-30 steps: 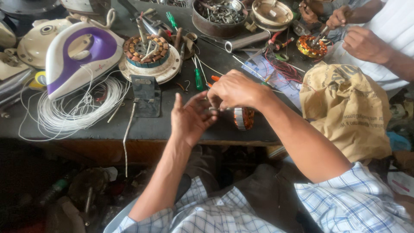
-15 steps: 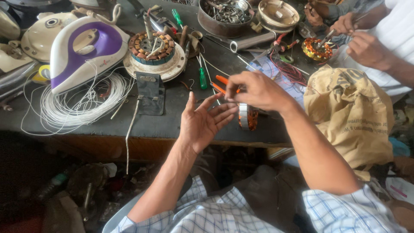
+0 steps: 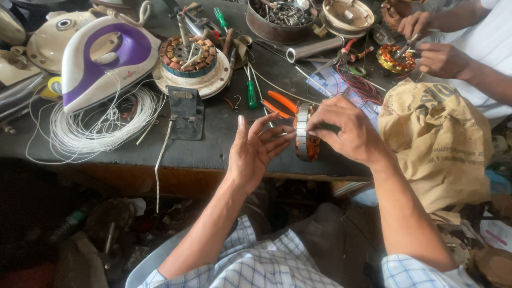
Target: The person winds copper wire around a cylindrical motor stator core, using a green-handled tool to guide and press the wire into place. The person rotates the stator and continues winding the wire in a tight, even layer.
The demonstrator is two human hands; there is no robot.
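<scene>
Cluttered dark bench (image 3: 213,144), iron (image 3: 104,56) far left.
Right hand (image 3: 349,130) gripped stator (image 3: 306,133) upright; left hand (image 3: 256,152) open, fingertips touching it.

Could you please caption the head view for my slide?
Right hand grips a copper-wound metal stator ring beside the open left hand.

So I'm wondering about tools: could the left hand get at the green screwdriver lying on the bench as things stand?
Probably yes. The left hand is open with nothing in it, and the green screwdriver lies just beyond its fingertips on the bench, with nothing lying over it.
</scene>
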